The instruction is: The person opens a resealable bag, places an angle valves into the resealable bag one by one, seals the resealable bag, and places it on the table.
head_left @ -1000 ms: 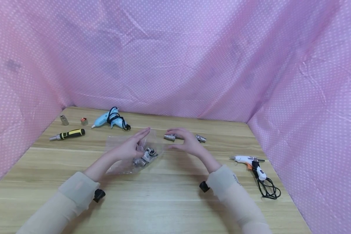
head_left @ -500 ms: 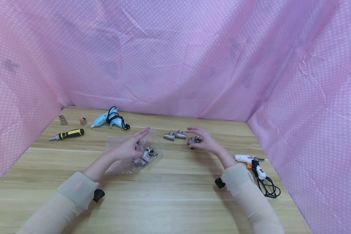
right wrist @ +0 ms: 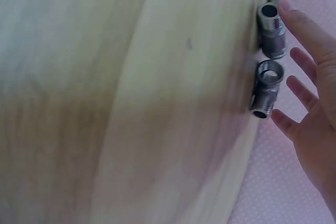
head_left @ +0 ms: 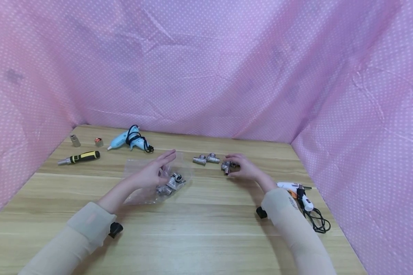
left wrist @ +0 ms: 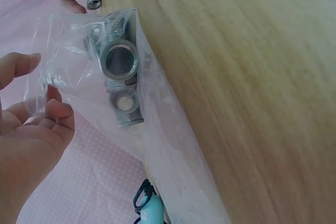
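Observation:
My left hand [head_left: 155, 173] holds a clear plastic bag [left wrist: 173, 145], its fingers curled at the film near the mouth. Inside the bag lie several shiny metal pipe fittings [left wrist: 119, 60]. On the right, my right hand [head_left: 244, 169] has its fingers spread loosely round a metal tee fitting [head_left: 226, 168] on the wooden table, fingertips right beside it. Another tee fitting [right wrist: 271, 30] is partly hidden behind this hand in the head view. Two more tee fittings [head_left: 199, 159] lie side by side to its left.
A blue glue gun [head_left: 130, 139] with wrapped cord lies at the back left, near a yellow-black screwdriver [head_left: 84, 157] and two small metal pieces [head_left: 75, 140]. By the right forearm is a white glue gun [head_left: 289, 186] with black cord. Pink dotted cloth [head_left: 206, 76] encloses the table.
My right hand has moved right from beside the bag to the row of fittings. A tee fitting now shows at its fingers, which have loosened and drawn back slightly. The left hand stays put.

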A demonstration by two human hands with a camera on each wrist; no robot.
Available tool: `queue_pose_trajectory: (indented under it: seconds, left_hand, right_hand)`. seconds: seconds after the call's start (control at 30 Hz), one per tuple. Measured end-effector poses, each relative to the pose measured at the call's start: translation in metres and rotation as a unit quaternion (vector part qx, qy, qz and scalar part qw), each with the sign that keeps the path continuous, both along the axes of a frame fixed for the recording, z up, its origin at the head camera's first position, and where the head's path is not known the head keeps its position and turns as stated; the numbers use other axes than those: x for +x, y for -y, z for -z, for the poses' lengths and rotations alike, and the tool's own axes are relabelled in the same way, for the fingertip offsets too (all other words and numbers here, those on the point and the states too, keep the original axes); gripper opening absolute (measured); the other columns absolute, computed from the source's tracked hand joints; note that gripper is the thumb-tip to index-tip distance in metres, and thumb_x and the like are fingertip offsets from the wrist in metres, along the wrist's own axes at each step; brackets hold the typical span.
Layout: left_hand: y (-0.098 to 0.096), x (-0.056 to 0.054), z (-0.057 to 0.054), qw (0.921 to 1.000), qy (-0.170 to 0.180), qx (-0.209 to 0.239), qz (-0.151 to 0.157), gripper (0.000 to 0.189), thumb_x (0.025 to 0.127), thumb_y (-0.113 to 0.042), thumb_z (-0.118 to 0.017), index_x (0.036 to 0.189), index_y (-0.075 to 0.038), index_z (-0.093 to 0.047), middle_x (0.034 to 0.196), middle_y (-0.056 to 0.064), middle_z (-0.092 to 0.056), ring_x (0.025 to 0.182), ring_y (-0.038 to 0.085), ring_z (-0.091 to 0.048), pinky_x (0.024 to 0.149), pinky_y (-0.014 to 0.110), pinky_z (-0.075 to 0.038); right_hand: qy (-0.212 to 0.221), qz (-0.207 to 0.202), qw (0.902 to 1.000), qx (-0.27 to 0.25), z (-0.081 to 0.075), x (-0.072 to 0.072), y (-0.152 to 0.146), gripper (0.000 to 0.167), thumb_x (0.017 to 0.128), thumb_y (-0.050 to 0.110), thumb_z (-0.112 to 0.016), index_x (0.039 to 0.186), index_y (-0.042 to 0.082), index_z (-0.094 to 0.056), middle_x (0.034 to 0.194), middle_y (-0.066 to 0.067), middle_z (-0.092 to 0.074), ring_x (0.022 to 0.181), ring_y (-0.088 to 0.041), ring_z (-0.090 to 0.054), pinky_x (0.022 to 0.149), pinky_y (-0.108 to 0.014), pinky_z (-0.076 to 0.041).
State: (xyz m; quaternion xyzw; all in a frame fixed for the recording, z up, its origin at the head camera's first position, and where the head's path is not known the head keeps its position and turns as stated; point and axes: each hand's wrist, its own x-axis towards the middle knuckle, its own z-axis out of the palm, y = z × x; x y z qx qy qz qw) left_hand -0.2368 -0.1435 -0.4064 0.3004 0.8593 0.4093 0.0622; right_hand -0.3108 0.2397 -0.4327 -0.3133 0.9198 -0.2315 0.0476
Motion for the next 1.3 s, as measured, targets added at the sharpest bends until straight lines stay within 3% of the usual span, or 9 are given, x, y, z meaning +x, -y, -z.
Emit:
queue_pose_trajectory:
  seconds: [0.2, 0.3, 0.37, 0.43, 0.63, 0.67, 1.0, 1.3]
  left_hand:
    - [0.000, 0.001, 0.001, 1.0000, 0.005, 0.004, 0.000, 0.082, 0.074, 0.001, -0.066, 0.146, 0.002, -0.028, 0.159, 0.004, -0.012, 0.083, 0.014, -0.050, 0.069, 0.023, -0.051]
    - [0.001, 0.001, 0.001, 0.9999, 0.013, 0.006, -0.005, 0.083, 0.075, 0.000, -0.067, 0.147, -0.002, -0.027, 0.159, 0.002, -0.013, 0.081, 0.015, -0.050, 0.066, 0.024, -0.051]
    - [0.001, 0.001, 0.002, 0.9998, 0.015, 0.010, -0.007, 0.085, 0.075, -0.001, -0.068, 0.148, -0.005, -0.026, 0.159, 0.003, -0.014, 0.078, 0.014, -0.049, 0.063, 0.023, -0.050]
    - [0.000, 0.006, -0.006, 0.9998, 0.017, 0.008, -0.009, 0.085, 0.075, 0.000, -0.068, 0.149, -0.005, -0.025, 0.158, 0.007, -0.015, 0.075, 0.016, -0.048, 0.062, 0.022, -0.049]
    - [0.002, 0.002, -0.002, 0.9998, 0.017, 0.012, -0.009, 0.085, 0.075, 0.000, -0.069, 0.149, -0.007, -0.026, 0.158, 0.008, -0.017, 0.068, 0.015, -0.047, 0.058, 0.022, -0.049]
    - [0.003, -0.001, 0.003, 0.9997, 0.017, 0.013, -0.009, 0.086, 0.075, -0.001, -0.069, 0.149, -0.009, -0.026, 0.158, 0.006, -0.016, 0.066, 0.014, -0.047, 0.057, 0.023, -0.049]
    - [0.004, 0.000, 0.003, 0.9996, 0.024, 0.013, -0.008, 0.086, 0.076, -0.003, -0.068, 0.150, -0.010, -0.024, 0.158, 0.006, -0.014, 0.074, 0.015, -0.050, 0.063, 0.024, -0.051]
    - [0.004, 0.000, 0.002, 0.9996, 0.027, 0.006, -0.011, 0.087, 0.077, -0.004, -0.067, 0.151, -0.010, -0.021, 0.158, 0.007, -0.015, 0.088, 0.016, -0.053, 0.073, 0.026, -0.052]
  right_hand:
    - [-0.020, -0.014, 0.9995, 0.020, 0.008, -0.005, -0.002, 0.058, 0.076, 0.024, -0.078, 0.128, 0.011, -0.057, 0.135, -0.014, -0.053, 0.130, -0.036, -0.038, 0.109, -0.055, -0.026]
    - [-0.016, -0.002, 0.9997, 0.016, 0.010, -0.006, -0.003, 0.056, 0.077, 0.024, -0.078, 0.128, 0.012, -0.058, 0.134, -0.018, -0.051, 0.128, -0.038, -0.038, 0.108, -0.056, -0.029]
    - [-0.009, 0.011, 0.9998, 0.015, 0.010, -0.006, -0.002, 0.055, 0.077, 0.025, -0.077, 0.127, 0.014, -0.059, 0.135, -0.020, -0.050, 0.127, -0.039, -0.038, 0.106, -0.056, -0.030]
    - [-0.002, 0.021, 0.9997, 0.016, 0.010, -0.005, -0.002, 0.054, 0.077, 0.026, -0.077, 0.128, 0.015, -0.059, 0.136, -0.022, -0.048, 0.127, -0.039, -0.038, 0.106, -0.056, -0.032]
    - [0.004, 0.029, 0.9995, 0.007, 0.009, -0.001, -0.001, 0.057, 0.076, 0.024, -0.078, 0.128, 0.017, -0.058, 0.139, -0.021, -0.045, 0.127, -0.039, -0.040, 0.104, -0.059, -0.033]
    - [0.004, 0.031, 0.9995, 0.003, 0.008, 0.000, -0.001, 0.057, 0.075, 0.024, -0.078, 0.128, 0.017, -0.058, 0.139, -0.021, -0.045, 0.126, -0.039, -0.040, 0.103, -0.059, -0.033]
    - [-0.005, 0.035, 0.9991, -0.022, -0.007, 0.006, 0.002, 0.060, 0.076, 0.025, -0.077, 0.131, 0.014, -0.056, 0.139, -0.019, -0.047, 0.128, -0.039, -0.039, 0.103, -0.061, -0.033]
    - [-0.078, -0.005, 0.9952, -0.059, -0.029, 0.016, 0.016, 0.056, 0.074, 0.015, -0.077, 0.127, 0.015, -0.058, 0.129, -0.008, -0.058, 0.125, -0.033, -0.044, 0.104, -0.057, -0.033]
